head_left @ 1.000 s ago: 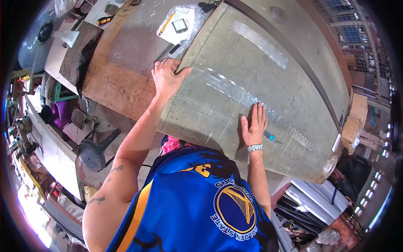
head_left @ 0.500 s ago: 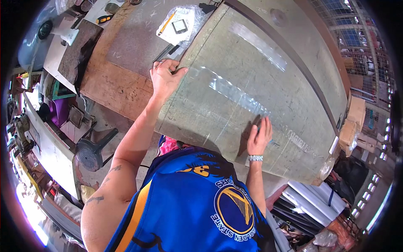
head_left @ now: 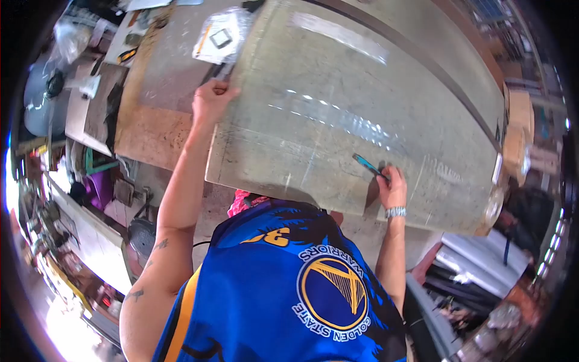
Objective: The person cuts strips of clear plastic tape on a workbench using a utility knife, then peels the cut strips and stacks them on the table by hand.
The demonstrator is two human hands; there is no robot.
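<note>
My right hand [head_left: 393, 186] is closed around a slim teal and black utility knife [head_left: 367, 163], which points up and left above the large grey-green board [head_left: 289, 154]. A clear, shiny plastic strip [head_left: 344, 120] lies across the board, just beyond the knife. At the board's left edge, my left hand [head_left: 211, 101] is closed with its fingertips pinched together. What it holds, if anything, I cannot make out. Dark flat strips [head_left: 220, 71] lie just past its fingers.
A second whitish strip [head_left: 341, 37] lies farther up the board, near a long dark bar [head_left: 434, 81]. A plastic bag with a pencil and a square outline [head_left: 222, 39] sits on the wooden bench [head_left: 151, 136]. Wrapped rolls [head_left: 476, 265] stand at the lower right.
My right hand has shifted right, off the plastic strip's end, and the utility knife now shows in its fingers. My left hand's fingers have drawn together at the board's edge. The camera view has shifted.
</note>
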